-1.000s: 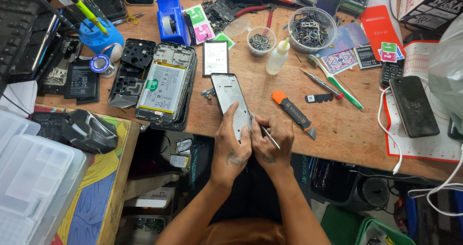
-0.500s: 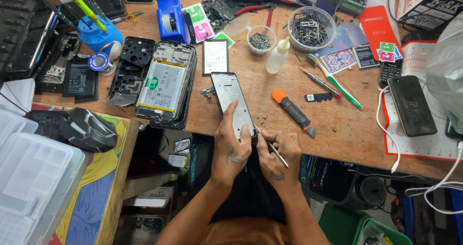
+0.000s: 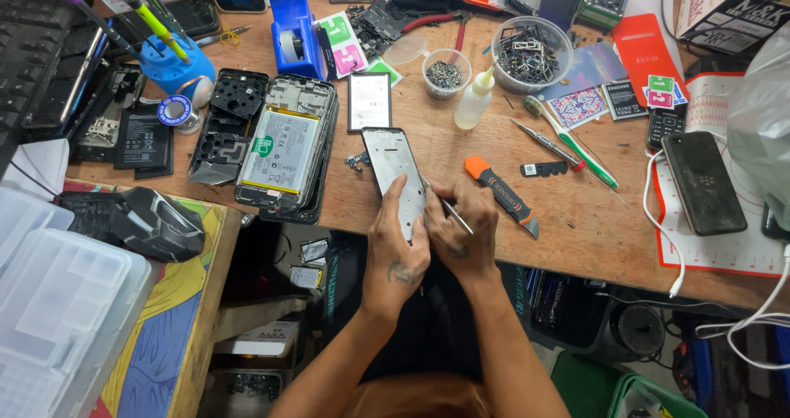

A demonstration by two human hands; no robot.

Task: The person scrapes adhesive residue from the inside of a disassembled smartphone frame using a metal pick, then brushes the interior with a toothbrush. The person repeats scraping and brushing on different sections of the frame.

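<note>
A bare phone frame [image 3: 393, 167], silvery inside with a dark rim, lies lengthwise over the front edge of the wooden workbench [image 3: 576, 220]. My left hand [image 3: 397, 241] grips its near end from the left. My right hand [image 3: 462, 225] pinches thin metal tweezers [image 3: 455, 218] and presses their tip against the frame's lower right edge. An orange-and-black pry knife [image 3: 502, 196] lies just to the right of my right hand.
An opened phone with a battery [image 3: 284, 150] and a black back panel [image 3: 229, 126] lie left of the frame. Behind are a glue bottle [image 3: 476, 101], two bowls of small parts [image 3: 527, 52], a blue tape dispenser [image 3: 295, 27] and a dark phone on a cable [image 3: 704, 183]. Clear plastic boxes [image 3: 58, 303] stand at lower left.
My right hand has moved back up against the frame's lower right edge after dipping lower half a second ago. The frame and left hand stay in place.
</note>
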